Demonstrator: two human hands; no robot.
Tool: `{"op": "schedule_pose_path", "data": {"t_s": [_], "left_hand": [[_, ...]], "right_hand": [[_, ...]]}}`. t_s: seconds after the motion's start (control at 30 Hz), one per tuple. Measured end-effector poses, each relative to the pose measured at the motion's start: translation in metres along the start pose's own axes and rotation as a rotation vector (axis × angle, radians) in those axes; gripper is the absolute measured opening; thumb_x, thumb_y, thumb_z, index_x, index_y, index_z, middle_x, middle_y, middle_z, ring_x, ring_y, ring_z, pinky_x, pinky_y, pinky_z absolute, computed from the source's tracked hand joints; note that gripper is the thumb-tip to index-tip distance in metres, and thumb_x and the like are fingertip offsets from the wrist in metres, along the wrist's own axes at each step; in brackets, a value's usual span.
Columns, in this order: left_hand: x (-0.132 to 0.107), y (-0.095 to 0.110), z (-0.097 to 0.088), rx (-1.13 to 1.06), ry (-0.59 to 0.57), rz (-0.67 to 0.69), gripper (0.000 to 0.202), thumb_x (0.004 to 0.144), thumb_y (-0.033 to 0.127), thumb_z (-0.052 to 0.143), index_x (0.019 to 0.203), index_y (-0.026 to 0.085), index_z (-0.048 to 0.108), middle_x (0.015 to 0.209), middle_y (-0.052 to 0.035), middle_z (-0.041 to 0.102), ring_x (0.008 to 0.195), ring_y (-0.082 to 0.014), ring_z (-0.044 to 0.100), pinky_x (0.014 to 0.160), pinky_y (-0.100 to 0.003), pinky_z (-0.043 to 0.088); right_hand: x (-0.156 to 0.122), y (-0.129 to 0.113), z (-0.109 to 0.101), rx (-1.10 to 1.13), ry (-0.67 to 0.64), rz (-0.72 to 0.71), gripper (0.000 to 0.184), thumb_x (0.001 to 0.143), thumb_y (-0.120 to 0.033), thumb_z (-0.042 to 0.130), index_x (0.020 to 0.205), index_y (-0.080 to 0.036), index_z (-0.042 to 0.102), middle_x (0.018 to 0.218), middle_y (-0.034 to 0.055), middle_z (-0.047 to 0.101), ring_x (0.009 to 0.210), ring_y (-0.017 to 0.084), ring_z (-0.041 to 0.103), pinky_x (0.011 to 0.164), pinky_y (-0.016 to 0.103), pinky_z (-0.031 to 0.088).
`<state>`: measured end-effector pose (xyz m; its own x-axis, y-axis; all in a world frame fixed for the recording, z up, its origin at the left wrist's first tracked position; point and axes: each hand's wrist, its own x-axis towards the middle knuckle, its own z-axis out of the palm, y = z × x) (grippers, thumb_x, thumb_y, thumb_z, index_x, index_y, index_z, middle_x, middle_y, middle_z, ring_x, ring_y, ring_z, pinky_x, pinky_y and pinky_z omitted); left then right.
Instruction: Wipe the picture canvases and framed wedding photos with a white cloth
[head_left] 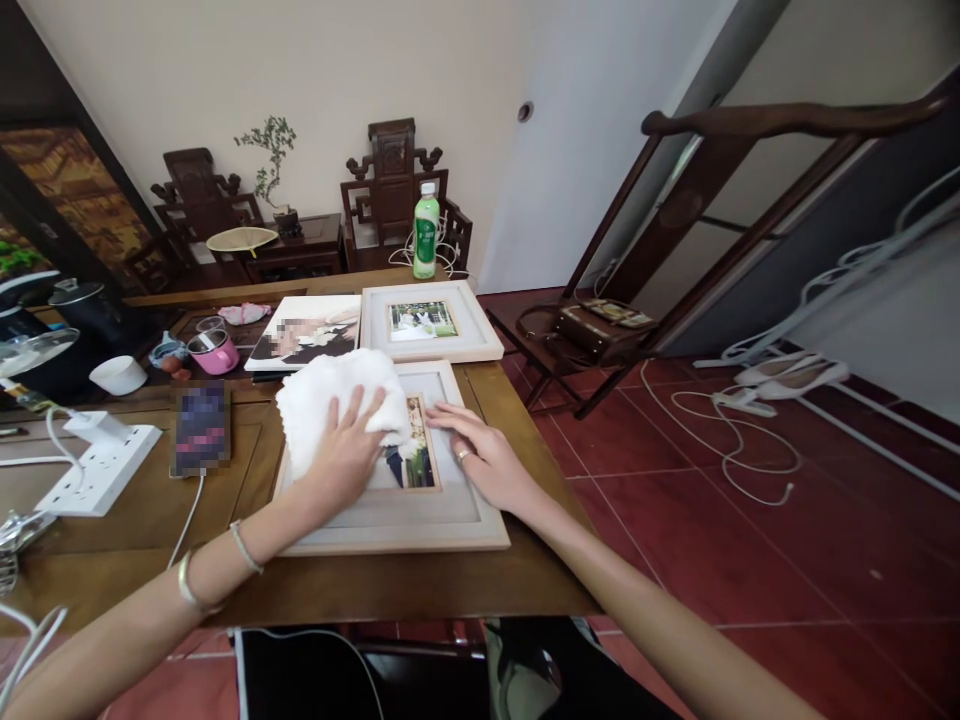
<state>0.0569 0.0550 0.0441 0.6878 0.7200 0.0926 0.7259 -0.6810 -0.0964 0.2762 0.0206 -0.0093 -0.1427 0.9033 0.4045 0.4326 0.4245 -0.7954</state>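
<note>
A pale wooden picture frame [420,525] with a small photo in it lies flat on the wooden table [135,570]. My left hand [341,455] presses a white cloth [330,400] onto the frame's glass, fingers spread flat over the cloth. My right hand [480,455] rests flat on the right side of the same frame, fingers stretched out, a ring on one finger. Bracelets circle my left wrist.
A second framed photo [431,320] and an unframed print [304,335] lie further back. A green bottle [425,232], pink cup [214,352], white bowl [118,375], phone [199,428] and power strip [97,465] stand around. Carved chairs line the wall; cables trail over the red floor at right.
</note>
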Motion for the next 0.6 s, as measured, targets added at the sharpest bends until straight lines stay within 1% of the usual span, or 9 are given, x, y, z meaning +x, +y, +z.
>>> {"op": "schedule_pose_path", "data": {"t_s": [0.03, 0.1, 0.2, 0.23, 0.33, 0.4, 0.47, 0.53, 0.6], "left_hand": [[-0.001, 0.003, -0.002, 0.005, -0.027, 0.007, 0.032, 0.091, 0.008, 0.044, 0.115, 0.015, 0.064, 0.154, -0.0144, 0.03, 0.142, -0.039, 0.021, 0.109, -0.064, 0.028], [-0.01, 0.015, -0.013, 0.004, -0.133, 0.039, 0.035, 0.089, 0.006, 0.045, 0.116, 0.017, 0.064, 0.152, -0.0138, 0.034, 0.141, -0.0387, 0.026, 0.106, -0.061, 0.034], [-0.036, 0.042, -0.038, -0.024, -0.298, 0.161, 0.039, 0.083, 0.009, 0.057, 0.118, 0.023, 0.064, 0.153, -0.0116, 0.034, 0.138, -0.039, 0.031, 0.103, -0.056, 0.04], [-0.045, 0.051, -0.046, -0.038, -0.333, 0.218, 0.039, 0.081, 0.012, 0.061, 0.118, 0.023, 0.064, 0.153, -0.0116, 0.033, 0.139, -0.0396, 0.031, 0.104, -0.056, 0.04], [-0.063, 0.071, -0.06, -0.063, -0.387, 0.249, 0.037, 0.085, 0.021, 0.059, 0.121, 0.023, 0.062, 0.154, -0.0117, 0.032, 0.139, -0.0402, 0.029, 0.104, -0.056, 0.04], [-0.062, 0.074, -0.057, -0.057, -0.39, 0.213, 0.035, 0.088, 0.022, 0.055, 0.123, 0.023, 0.061, 0.153, -0.0117, 0.032, 0.139, -0.0405, 0.03, 0.104, -0.057, 0.04], [-0.05, 0.067, -0.045, -0.025, -0.352, 0.151, 0.036, 0.09, 0.018, 0.052, 0.123, 0.024, 0.061, 0.154, -0.0116, 0.031, 0.139, -0.0408, 0.03, 0.103, -0.059, 0.039], [-0.032, 0.052, -0.031, 0.015, -0.283, 0.071, 0.038, 0.089, 0.012, 0.049, 0.124, 0.023, 0.062, 0.155, -0.0125, 0.029, 0.139, -0.0421, 0.028, 0.103, -0.062, 0.037], [-0.01, 0.033, -0.019, 0.037, -0.222, -0.004, 0.042, 0.088, 0.007, 0.047, 0.125, 0.018, 0.061, 0.155, -0.0154, 0.027, 0.139, -0.0439, 0.025, 0.104, -0.065, 0.033]], "right_hand": [[0.0, 0.0, 0.0, -0.002, -0.001, 0.004, 0.046, 0.078, -0.007, 0.043, 0.113, -0.027, 0.066, 0.13, 0.0046, 0.061, 0.131, 0.022, 0.047, 0.112, 0.048, 0.035], [0.0, 0.0, 0.0, -0.007, -0.001, 0.006, 0.045, 0.078, -0.008, 0.044, 0.113, -0.026, 0.066, 0.131, 0.0057, 0.061, 0.131, 0.023, 0.047, 0.111, 0.049, 0.035], [0.0, 0.0, 0.0, -0.015, 0.0, 0.006, 0.043, 0.079, -0.008, 0.043, 0.112, -0.025, 0.066, 0.129, 0.0065, 0.062, 0.131, 0.024, 0.047, 0.111, 0.05, 0.035], [0.0, 0.0, 0.001, -0.017, -0.001, 0.008, 0.043, 0.08, -0.008, 0.043, 0.112, -0.024, 0.066, 0.13, 0.0067, 0.062, 0.131, 0.023, 0.047, 0.111, 0.05, 0.035], [-0.001, 0.0, 0.001, -0.024, -0.007, 0.01, 0.043, 0.08, -0.008, 0.041, 0.112, -0.023, 0.065, 0.13, 0.0076, 0.061, 0.132, 0.022, 0.046, 0.112, 0.049, 0.034], [-0.001, 0.0, 0.001, -0.029, -0.007, 0.004, 0.043, 0.08, -0.008, 0.041, 0.112, -0.023, 0.065, 0.129, 0.0076, 0.061, 0.132, 0.022, 0.046, 0.112, 0.048, 0.034], [-0.001, 0.001, 0.001, -0.031, -0.014, -0.007, 0.042, 0.08, -0.008, 0.042, 0.112, -0.024, 0.065, 0.13, 0.0069, 0.061, 0.132, 0.022, 0.046, 0.111, 0.048, 0.035], [-0.001, 0.003, 0.0, -0.036, -0.029, -0.024, 0.044, 0.079, -0.008, 0.042, 0.114, -0.024, 0.064, 0.13, 0.0065, 0.061, 0.133, 0.022, 0.045, 0.111, 0.049, 0.035], [0.0, 0.006, -0.001, -0.046, -0.045, -0.044, 0.048, 0.078, -0.006, 0.042, 0.117, -0.023, 0.063, 0.132, 0.0073, 0.06, 0.134, 0.022, 0.043, 0.112, 0.049, 0.034]]}}
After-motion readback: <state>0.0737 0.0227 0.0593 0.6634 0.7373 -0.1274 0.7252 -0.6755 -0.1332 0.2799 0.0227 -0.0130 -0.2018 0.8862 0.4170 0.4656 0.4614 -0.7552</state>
